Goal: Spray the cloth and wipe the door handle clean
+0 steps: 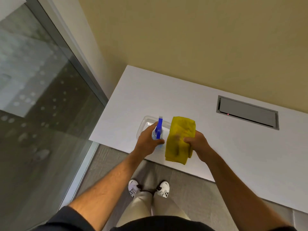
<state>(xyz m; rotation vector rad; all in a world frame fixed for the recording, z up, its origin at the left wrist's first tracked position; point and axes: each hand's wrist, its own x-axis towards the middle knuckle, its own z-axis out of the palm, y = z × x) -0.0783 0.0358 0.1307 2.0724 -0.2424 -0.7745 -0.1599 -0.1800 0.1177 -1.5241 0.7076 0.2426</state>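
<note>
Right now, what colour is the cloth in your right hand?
Yellow cloth, clearest in the head view.

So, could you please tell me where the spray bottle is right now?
In the head view, the spray bottle is in the left hand, over the clear tray, just left of the yellow cloth.

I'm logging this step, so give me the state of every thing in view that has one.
Spray bottle: upright, gripped by the left hand.
Yellow cloth: folded, held by the right hand.
Clear tray: on the white table, behind the bottle.
Grey table hatch: closed.
</note>
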